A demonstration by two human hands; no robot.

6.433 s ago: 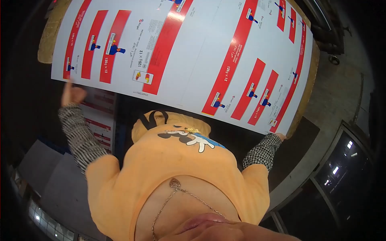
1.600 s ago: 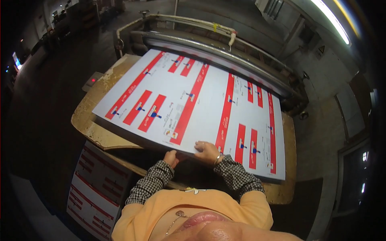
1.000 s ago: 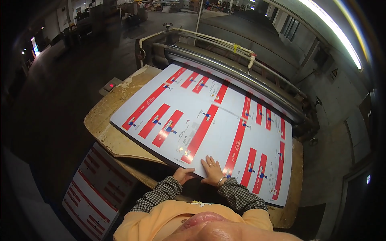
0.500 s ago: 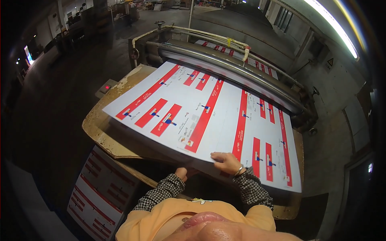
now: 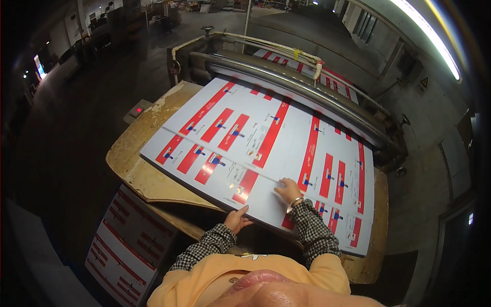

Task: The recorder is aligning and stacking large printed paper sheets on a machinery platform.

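This is a factory floor, a print or paper-finishing workshop by the look of it. Before me runs a long, dark metal roller machine (image 5: 307,96) with a round metal handwheel (image 5: 405,119) at its right end, fed from a worn, chipped wooden table (image 5: 125,159). Large white sheets printed with red bars (image 5: 289,135) lie across it. A small box with a red light (image 5: 138,110) sits at left, a yellow triangular warning sign (image 5: 424,82) marks the right wall, and a bright white tube lamp (image 5: 430,35) glares overhead.
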